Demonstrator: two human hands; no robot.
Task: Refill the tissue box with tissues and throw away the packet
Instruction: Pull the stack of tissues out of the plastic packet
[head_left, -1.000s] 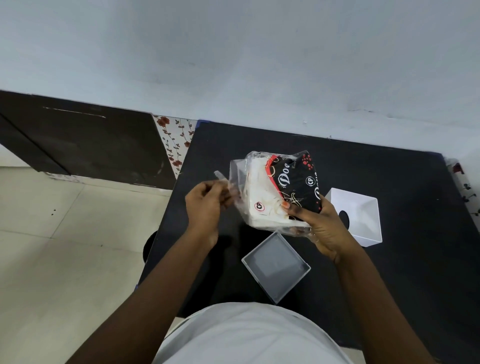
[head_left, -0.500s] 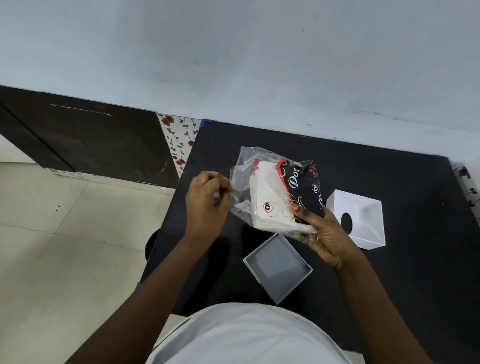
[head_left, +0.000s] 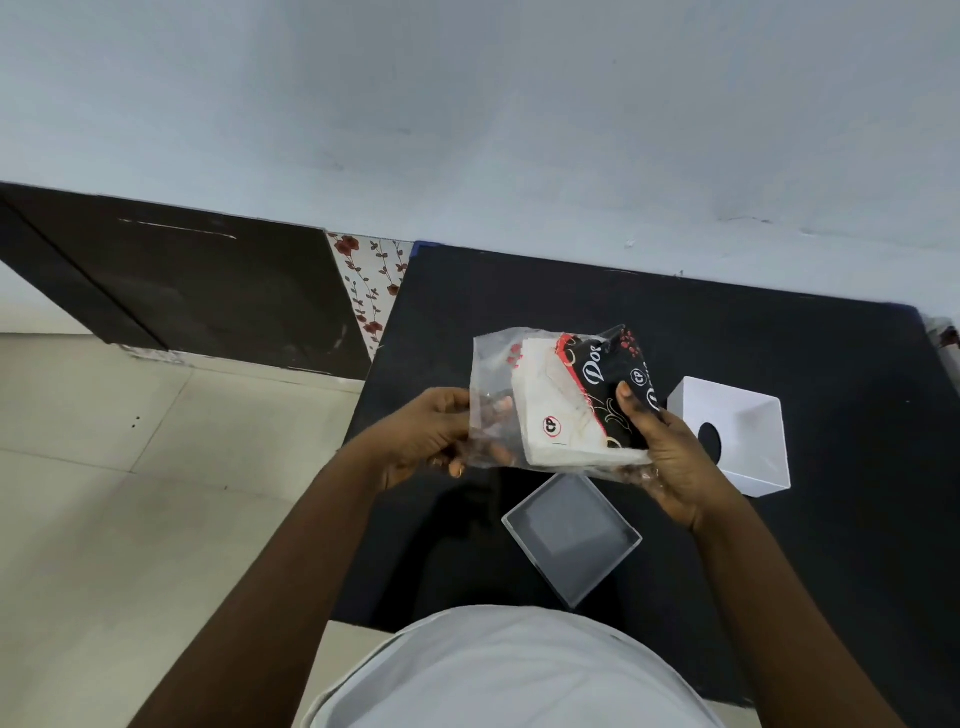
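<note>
I hold a clear plastic tissue packet (head_left: 558, 400) with black, red and white print above the black table (head_left: 779, 353); white tissues show inside it. My left hand (head_left: 426, 441) grips the packet's clear left end, with fingers visible through the plastic. My right hand (head_left: 665, 457) holds the packet's right side, thumb on the black print. Below the packet lies the tissue box's open clear base (head_left: 571, 540), with nothing in it. The white cover (head_left: 737, 436) with a round hole lies to the right.
A white wall runs behind the table. To the left are a tiled floor (head_left: 130, 493), a dark panel (head_left: 197, 291) and a floral strip (head_left: 371, 291). My white shirt (head_left: 509, 675) fills the bottom centre.
My left hand has moved from pinching the packet's top-left corner to gripping its clear left end. The packet has tilted flatter and the plastic has spread open on the left.
</note>
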